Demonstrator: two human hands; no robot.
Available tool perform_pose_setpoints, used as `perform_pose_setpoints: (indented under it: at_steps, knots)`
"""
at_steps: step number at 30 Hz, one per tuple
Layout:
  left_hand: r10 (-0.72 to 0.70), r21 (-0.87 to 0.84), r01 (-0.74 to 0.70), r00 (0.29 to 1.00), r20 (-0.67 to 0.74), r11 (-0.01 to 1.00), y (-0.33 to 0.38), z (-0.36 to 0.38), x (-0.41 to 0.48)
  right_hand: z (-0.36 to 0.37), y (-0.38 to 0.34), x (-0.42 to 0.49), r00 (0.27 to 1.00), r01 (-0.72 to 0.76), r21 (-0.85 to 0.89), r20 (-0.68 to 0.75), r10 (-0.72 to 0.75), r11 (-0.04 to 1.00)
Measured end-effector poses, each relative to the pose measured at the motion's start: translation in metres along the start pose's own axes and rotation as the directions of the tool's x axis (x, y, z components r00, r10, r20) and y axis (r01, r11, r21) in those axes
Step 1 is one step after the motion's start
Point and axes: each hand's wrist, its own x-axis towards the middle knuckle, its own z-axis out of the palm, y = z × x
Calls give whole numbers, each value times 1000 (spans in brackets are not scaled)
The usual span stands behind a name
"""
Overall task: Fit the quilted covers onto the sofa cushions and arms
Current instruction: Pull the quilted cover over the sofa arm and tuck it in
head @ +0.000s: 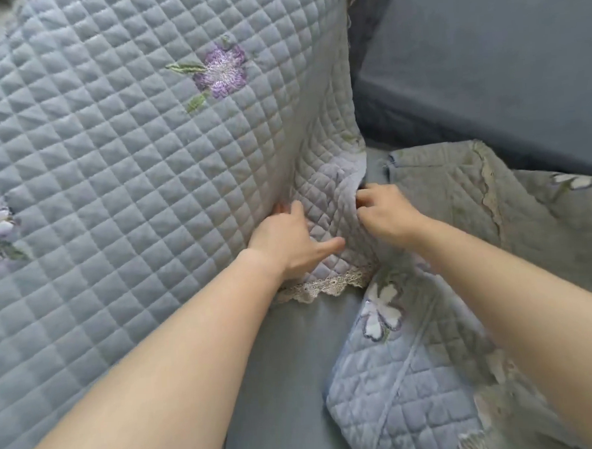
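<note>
A light blue quilted cover (119,158) with embroidered purple flowers lies draped over the sofa arm on the left. Its lower right corner hangs down with a lace trim (325,286). My left hand (288,242) lies flat against this corner, fingers straight and pushing into a fold. My right hand (385,212) pinches the cover's right edge with curled fingers. A second quilted cover (415,372), with white flowers and lace, lies crumpled on the bare blue seat cushion (282,379).
The bare dark blue back cushion (485,60) stands at the upper right. The crumpled cover spreads across the seat toward the right edge (544,211). Pale floor shows at the top left corner.
</note>
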Motion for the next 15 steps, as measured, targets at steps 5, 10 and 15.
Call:
perform_pose_setpoints:
  at_steps: [5, 10, 15]
  knots:
    - [-107, -196, 120, 992, 73, 973, -2, -8, 3, -15, -44, 13, 986, -66, 678, 157, -56, 732]
    - [-288, -677, 118, 947, -143, 726, 2, 3, -7, -19, -55, 30, 995, 2, 665, 73, -68, 747]
    - [-425, -966, -31, 894, -141, 255, 2, 9, -14, 11, -58, 48, 980, 199, 381, -46, -196, 903]
